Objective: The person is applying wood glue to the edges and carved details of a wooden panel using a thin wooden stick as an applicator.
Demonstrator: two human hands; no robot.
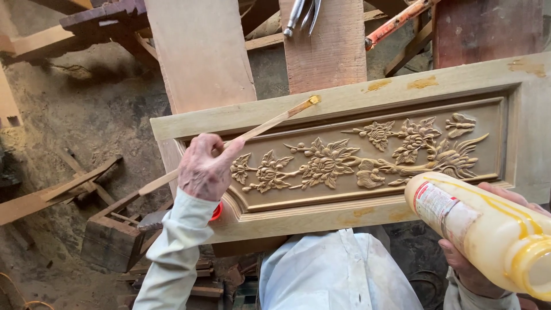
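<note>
Nearest to me, at the lower right, my right hand holds a big plastic glue bottle lying almost on its side. My fingers are closed around its body from behind and from below, and yellow glue runs in streaks over its pale surface. The white end of the bottle, with a label, points to the left toward the carved panel. My right sleeve shows only a little at the bottom edge. On the left, my left hand is raised, the wrist bent, with the pale sleeve coming up from below. Here the fingers are closed tightly on a thin wooden stick, gripped near its middle. The stick slants up to the right, and its tip, wet with yellow glue, touches the top rail of the carved wooden panel. This panel lies across in front of me, with flowers and leaves carved in relief inside a frame. Some yellow glue spots are on its upper rail. Beyond the panel, wide wooden planks stand upright, and metal pliers hang at the top.
</note>
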